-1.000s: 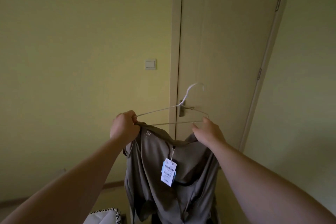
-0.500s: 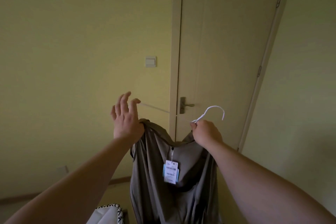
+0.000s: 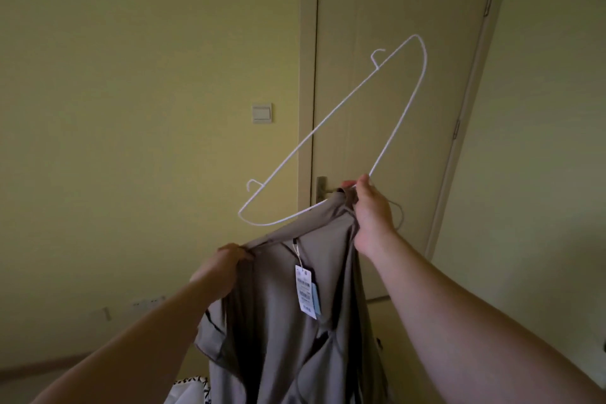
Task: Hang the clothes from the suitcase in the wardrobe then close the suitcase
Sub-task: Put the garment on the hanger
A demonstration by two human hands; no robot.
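A grey garment (image 3: 282, 331) with a white price tag (image 3: 306, 292) hangs in front of me. My left hand (image 3: 226, 267) grips its collar edge at the left. My right hand (image 3: 372, 216) pinches the garment's other shoulder together with the neck of a white wire hanger (image 3: 331, 115). The hanger is tilted, its long bar slanting up to the right, its lower end slipped under the fabric. Suitcase and wardrobe are out of sight.
A closed door (image 3: 403, 82) with a metal handle (image 3: 323, 188) stands straight ahead, a light switch (image 3: 261, 113) on the wall to its left. A white item with black pattern (image 3: 191, 392) shows at the bottom edge.
The hanger has swung up out of the garment and now tilts high to the right. My left hand, open half a second ago, has dropped and taken hold of the collar.
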